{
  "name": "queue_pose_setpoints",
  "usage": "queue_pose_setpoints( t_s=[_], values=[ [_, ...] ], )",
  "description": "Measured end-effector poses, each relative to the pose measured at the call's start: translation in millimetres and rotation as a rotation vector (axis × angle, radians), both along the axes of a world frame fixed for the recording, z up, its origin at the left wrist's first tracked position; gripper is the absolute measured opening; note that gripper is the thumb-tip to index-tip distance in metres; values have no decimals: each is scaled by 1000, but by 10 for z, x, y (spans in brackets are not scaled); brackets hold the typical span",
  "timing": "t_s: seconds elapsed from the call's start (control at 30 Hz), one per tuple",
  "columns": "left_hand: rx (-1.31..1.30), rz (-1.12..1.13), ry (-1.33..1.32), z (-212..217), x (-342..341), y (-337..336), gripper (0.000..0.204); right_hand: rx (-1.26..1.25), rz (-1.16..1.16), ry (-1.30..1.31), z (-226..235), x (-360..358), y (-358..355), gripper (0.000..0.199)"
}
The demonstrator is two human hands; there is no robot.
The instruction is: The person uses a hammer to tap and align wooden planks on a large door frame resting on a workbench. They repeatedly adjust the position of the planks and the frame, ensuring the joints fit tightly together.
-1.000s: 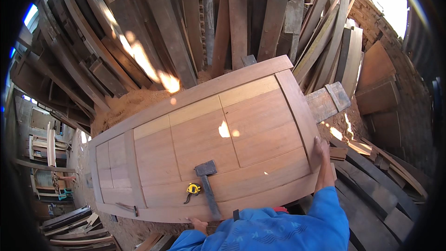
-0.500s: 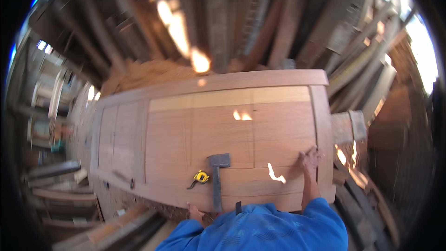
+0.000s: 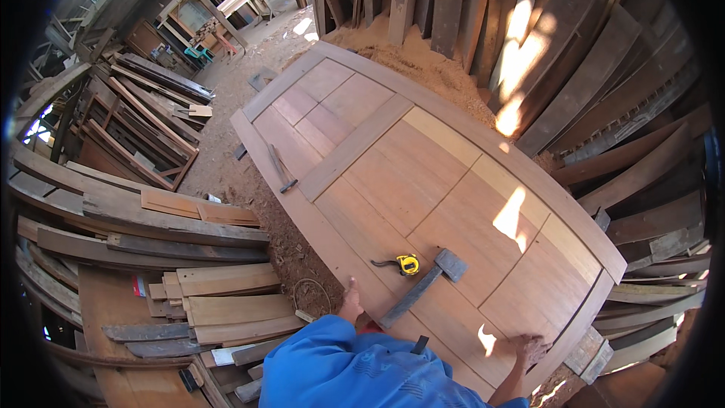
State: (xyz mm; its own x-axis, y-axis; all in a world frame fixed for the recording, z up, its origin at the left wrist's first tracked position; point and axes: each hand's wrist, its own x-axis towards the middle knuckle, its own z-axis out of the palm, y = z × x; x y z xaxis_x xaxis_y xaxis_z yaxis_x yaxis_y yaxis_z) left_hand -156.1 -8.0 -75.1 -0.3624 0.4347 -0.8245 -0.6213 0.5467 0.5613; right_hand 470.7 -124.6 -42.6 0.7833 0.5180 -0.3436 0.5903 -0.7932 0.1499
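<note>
A large panelled wooden door (image 3: 332,166) lies flat before me, running from the far left to the near right. My left hand (image 3: 350,304) grips its near edge; a digit shows on top, and the other fingers are hidden at the side. Toward the door's right end my right hand (image 3: 531,349) rests on the surface, fingers spread and holding nothing. Between the hands lies a hammer (image 3: 451,264) with a blocky grey head and a dark handle. A yellow and black tape measure (image 3: 408,264) sits just left of it.
A slim dark-headed tool (image 3: 282,170) lies on the door's far left part. Stacked boards (image 3: 234,287) crowd the left. Tall planks (image 3: 445,15) lean behind the door above a sawdust heap (image 3: 423,68). A wood block (image 3: 589,353) shows at the door's right end.
The view has swung left, so the door now appears slanted and more of the workshop shows on the left. Both hands keep their places on the door; hammer and tape measure lie as before.
</note>
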Motion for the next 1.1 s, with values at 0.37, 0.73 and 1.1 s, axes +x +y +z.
queue_pose_setpoints(
  t_s=[0.37, 0.73, 1.1],
  values=[
    [-313, -355, 136, 341, -344, 249, 87, -32, 84, 233, 737, -2341, 1612, 101],
    [-413, -1000, 192, 531, -1378, 414, 77, 345, 104, 468, 374, -2671, 1616, 56],
    [-268, -1490, 214, 498, -1360, 453, 78, 294, -100, 338, 686, -4105, 1346, 69]
  ],
)
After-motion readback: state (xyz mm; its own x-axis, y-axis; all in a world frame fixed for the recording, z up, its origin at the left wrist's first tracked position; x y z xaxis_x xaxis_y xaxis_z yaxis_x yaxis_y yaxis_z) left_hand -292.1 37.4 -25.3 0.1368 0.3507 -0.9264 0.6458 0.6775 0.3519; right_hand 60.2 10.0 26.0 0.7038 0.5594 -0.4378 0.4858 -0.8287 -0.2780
